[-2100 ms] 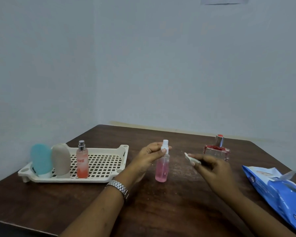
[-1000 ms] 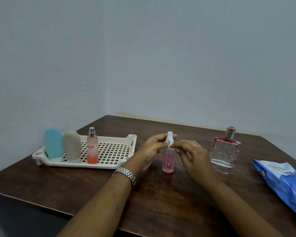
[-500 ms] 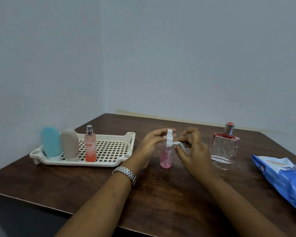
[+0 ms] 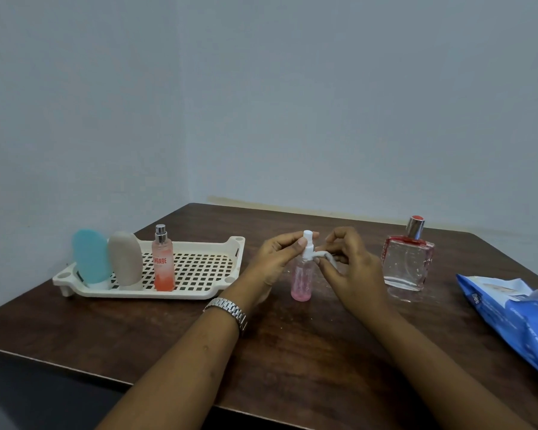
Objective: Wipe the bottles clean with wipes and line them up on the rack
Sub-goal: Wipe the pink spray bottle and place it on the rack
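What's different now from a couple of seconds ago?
The right hand, pinching a wipe, moved left from beside the pink spray bottle to its neck, where the wipe now touches just under the white cap. The left hand stayed pinching the cap. The rack with its three bottles, the square perfume bottle and the blue wipes pack did not move.

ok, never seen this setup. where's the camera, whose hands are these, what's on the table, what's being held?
No robot here: a person's two bare hands, filmed by one wide-angle camera worn on the head, looking forward and down. The left hand pinches the white top of a small pink spray bottle standing on the table. The right hand holds a white wipe against its neck. Left of them, a white rack carries a blue bottle, a beige bottle and an orange spray bottle. To the right: a square glass perfume bottle and a blue wipes pack.
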